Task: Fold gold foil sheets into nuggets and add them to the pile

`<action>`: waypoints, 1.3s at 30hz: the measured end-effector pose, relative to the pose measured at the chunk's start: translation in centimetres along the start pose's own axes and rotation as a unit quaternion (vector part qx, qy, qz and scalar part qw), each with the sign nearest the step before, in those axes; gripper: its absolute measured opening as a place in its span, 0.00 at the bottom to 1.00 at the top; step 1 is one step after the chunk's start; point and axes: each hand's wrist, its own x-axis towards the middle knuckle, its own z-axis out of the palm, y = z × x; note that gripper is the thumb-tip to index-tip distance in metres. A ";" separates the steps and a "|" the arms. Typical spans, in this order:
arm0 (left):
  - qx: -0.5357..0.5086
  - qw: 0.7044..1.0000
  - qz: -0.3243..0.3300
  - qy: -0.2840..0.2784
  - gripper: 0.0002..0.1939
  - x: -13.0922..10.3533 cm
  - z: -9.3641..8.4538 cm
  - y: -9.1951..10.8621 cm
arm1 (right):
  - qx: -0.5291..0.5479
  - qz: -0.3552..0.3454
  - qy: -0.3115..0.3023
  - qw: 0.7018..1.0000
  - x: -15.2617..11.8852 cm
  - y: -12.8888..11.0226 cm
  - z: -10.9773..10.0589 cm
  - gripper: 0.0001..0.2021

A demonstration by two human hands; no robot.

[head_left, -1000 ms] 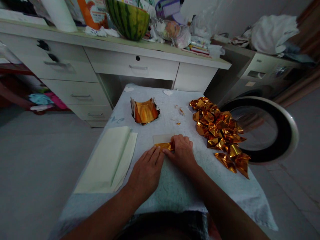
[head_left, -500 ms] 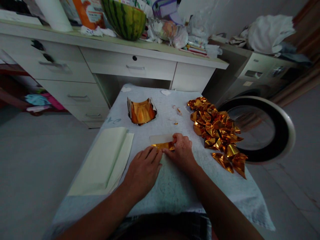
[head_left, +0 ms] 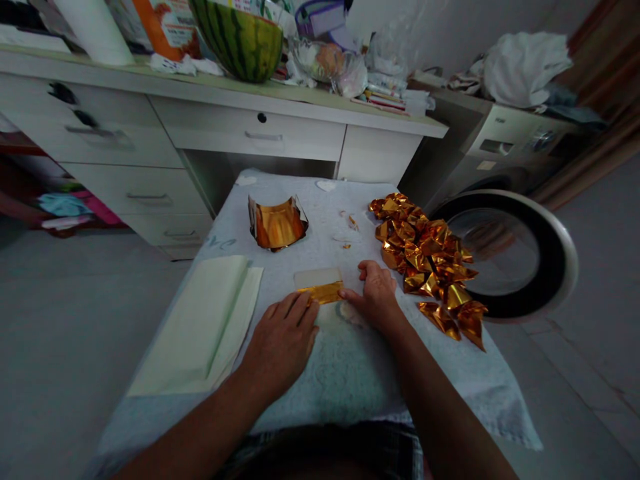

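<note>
A small gold foil strip (head_left: 325, 292) lies on the cloth-covered table, along the near edge of a pale, whitish rectangle (head_left: 317, 277). My left hand (head_left: 280, 337) rests flat, its fingertips pressing the strip's left end. At the right end, the thumb of my right hand (head_left: 377, 297) touches the strip while the fingers are raised and apart from it. Beyond the hands stands a curved stack of gold foil sheets (head_left: 278, 225). To the right is a heap of folded gold foil pieces (head_left: 423, 250).
Pale yellow-green paper sheets (head_left: 195, 327) lie at the table's left. Small foil scraps (head_left: 353, 223) sit near the middle. Behind is a white desk (head_left: 240, 127) with a cut watermelon (head_left: 243, 43) on top. A washing machine's open round door (head_left: 560, 267) borders the table's right side.
The fingers of my right hand have let go of the strip's right end and spread to the right; the thumb stays at it. My left hand keeps pressing. The view has shifted slightly.
</note>
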 end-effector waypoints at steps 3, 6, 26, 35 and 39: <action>-0.004 1.000 0.000 -0.006 0.18 0.1 -0.1 -0.1 | 0.030 -0.020 0.012 0.999 0.0 -0.2 -0.5 0.18; -0.016 1.000 0.003 -0.004 0.17 0.2 0.1 -0.2 | 0.066 -0.077 0.041 0.994 0.0 -1.0 -1.0 0.07; -0.031 0.997 0.042 -0.063 0.08 3.8 -1.6 -1.6 | 0.076 -0.200 -0.089 0.973 -0.5 -2.1 -1.8 0.10; 0.006 0.999 0.045 -0.019 0.14 3.2 -0.4 -1.5 | 0.093 -0.205 -0.087 0.971 -0.5 -2.3 -1.4 0.09; 0.004 0.999 0.022 -0.022 0.14 3.5 -0.6 -1.5 | 0.103 -0.210 -0.076 0.969 -0.5 -2.2 -1.3 0.08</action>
